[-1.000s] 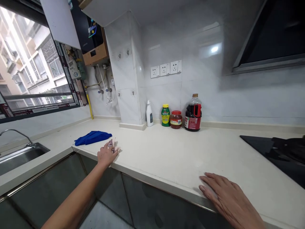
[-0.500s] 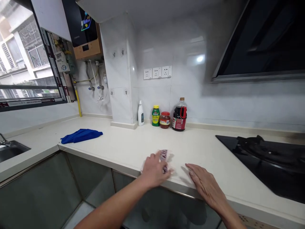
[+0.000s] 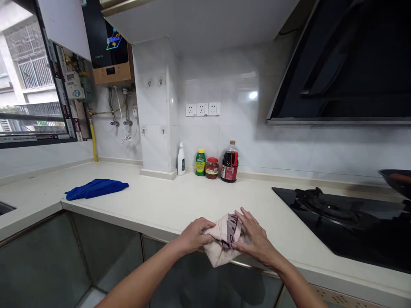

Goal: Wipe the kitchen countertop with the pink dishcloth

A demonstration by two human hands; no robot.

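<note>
A pale pink cloth (image 3: 221, 246) with a grey, dark-patterned band is bunched between my two hands, just over the front edge of the white counter (image 3: 167, 201). My left hand (image 3: 195, 234) grips its left side, thumb on top and fingers tucked behind. On the other side, my right hand (image 3: 253, 237) holds it with the thumb low and the fingers up along the banded part. One corner of the cloth hangs down in front of the counter edge.
Against the back wall stand a white bottle (image 3: 181, 160), a green bottle (image 3: 200, 163), a red-lidded jar (image 3: 212, 168) and a large dark sauce bottle (image 3: 230, 164). A blue cloth (image 3: 96, 189) lies left. The black gas stove (image 3: 349, 231) is right, with a pan (image 3: 393, 175) behind.
My right hand, earlier apart and touching nothing, has come to the cloth and grips it. The cloth is now lifted and bunched between both hands. The view has turned right.
</note>
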